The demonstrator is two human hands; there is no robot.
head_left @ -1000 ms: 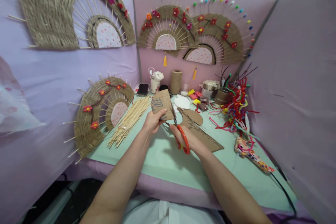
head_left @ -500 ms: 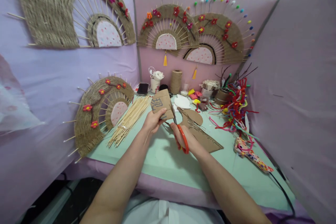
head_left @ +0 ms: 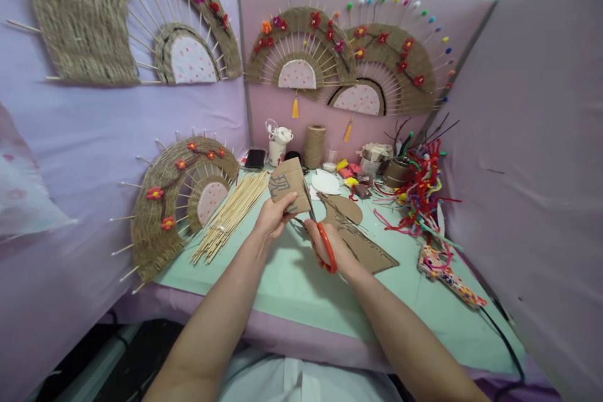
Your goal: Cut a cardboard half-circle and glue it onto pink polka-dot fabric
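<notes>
Over mid-table (head_left: pixel 282 282), nearer the front edge than the back, the right hand (head_left: pixel 340 250) curls round the handles of the orange scissors (head_left: pixel 328 246); just ahead, the left hand (head_left: pixel 273 217) pinches the cardboard piece (head_left: pixel 291 179) low between thumb and fingers, presumably leaving its right edge free for the blades. Fingertips under the card are hidden; how deep the blades bite, I can't tell. The right hand covers part of the cardboard sheet (head_left: pixel 374 254); sticks (head_left: pixel 230 220) lie towards the left edge, likely kept aside; a twine spool (head_left: pixel 315 147) stands near the back edge.
</notes>
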